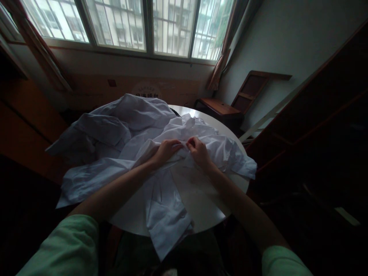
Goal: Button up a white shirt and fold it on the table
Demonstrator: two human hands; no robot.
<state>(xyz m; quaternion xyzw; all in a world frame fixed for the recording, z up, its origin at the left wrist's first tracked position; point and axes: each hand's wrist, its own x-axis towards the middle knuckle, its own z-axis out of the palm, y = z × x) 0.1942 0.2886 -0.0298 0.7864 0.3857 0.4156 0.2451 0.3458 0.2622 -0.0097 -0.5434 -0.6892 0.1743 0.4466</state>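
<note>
White shirts [143, 115], rumpled and overlapping, are spread over a round white table [198, 191]. Near the middle of the pile, my left hand [168, 148] pinches a fold of a white shirt [221, 149] between thumb and fingers. Just to its right, my right hand [197, 150] has its fingers closed on the same shirt, the two sets of fingertips almost meeting. Whatever small part lies between the fingertips is too dim to make out. One sleeve hangs over the table's front edge, and another reaches the right edge.
Beyond the table stand a wooden chair [224, 107] and a large cardboard box [97, 86] under the barred window [172, 30]. An orange-brown cabinet [25, 126] is at the left. Dark wooden furniture [301, 126] stands at the right.
</note>
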